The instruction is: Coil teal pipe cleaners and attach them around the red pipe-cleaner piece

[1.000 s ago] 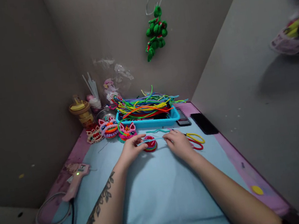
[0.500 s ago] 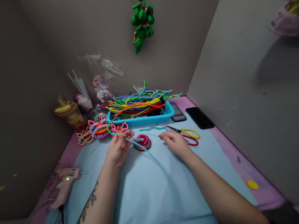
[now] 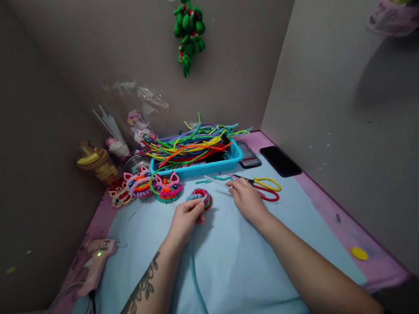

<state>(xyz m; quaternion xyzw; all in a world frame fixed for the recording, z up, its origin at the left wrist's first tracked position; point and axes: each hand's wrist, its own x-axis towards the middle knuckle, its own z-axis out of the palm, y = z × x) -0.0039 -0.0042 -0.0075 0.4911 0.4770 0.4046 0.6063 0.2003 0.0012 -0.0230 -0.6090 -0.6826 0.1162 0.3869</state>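
Note:
My left hand (image 3: 187,218) is closed in a pinch on a light blue pipe cleaner (image 3: 195,277). One end pokes out past the fingertips, and the rest trails down toward my body. Just beyond those fingers lies a small round piece of coiled pipe cleaner (image 3: 206,198), red, pink and green, partly covered by the hand. Closed around a thin white stick (image 3: 216,180), my right hand (image 3: 248,201) rests beside the scissors (image 3: 269,185) with yellow and red handles. A short wavy teal pipe cleaner (image 3: 205,181) lies behind the stick.
A blue tray (image 3: 199,169) of colourful pipe cleaners stands at the back. Several animal-face pieces (image 3: 167,187) sit left of it. A black phone (image 3: 280,161) lies right. A pink glue gun (image 3: 99,264) with a cable is at left, a yellow disc (image 3: 358,253) at right.
My left hand has moved down and right, toward the round coiled piece, and the pipe cleaner now hangs toward me. The right hand has shifted slightly, with the stick's tip raised.

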